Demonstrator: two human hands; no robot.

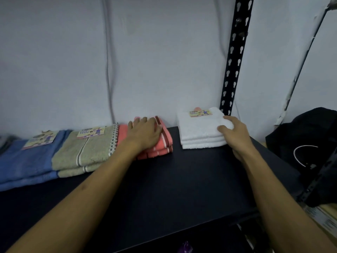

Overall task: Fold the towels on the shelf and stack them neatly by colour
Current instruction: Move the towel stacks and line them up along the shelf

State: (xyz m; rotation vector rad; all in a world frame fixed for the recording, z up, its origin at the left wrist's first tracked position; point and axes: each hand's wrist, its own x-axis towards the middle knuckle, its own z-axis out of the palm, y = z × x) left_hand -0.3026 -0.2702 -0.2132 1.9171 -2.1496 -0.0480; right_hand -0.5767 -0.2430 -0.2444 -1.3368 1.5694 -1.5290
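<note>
Head view: four towel stacks are sitting in a row along the back of the dark shelf (182, 179), against the pale wall (164, 61). From left: blue stack (27, 161), green stack (87, 152), coral stack (164, 143), white stack (198, 132). The blue and green stacks are lying with their long axis running front to back, folded edges facing the camera; blue, green and coral are touching side by side, while the white stack is sitting apart to the right. Layers countable at the front edges: white three, coral about three, green two, blue two. Three paper labels are showing: label on blue (41, 140), label on green (91, 132), label on white (200, 113).

The left hand (144, 132) is lying palm down on top of the coral stack, fingers fairly flat, pressing. The right hand (231, 130) is gripping the white stack's right front corner, fingers curling over the top.

A black perforated shelf upright (234, 57) is standing right behind the white stack. A black bag (310, 143) is sitting off the shelf's right end.
</note>
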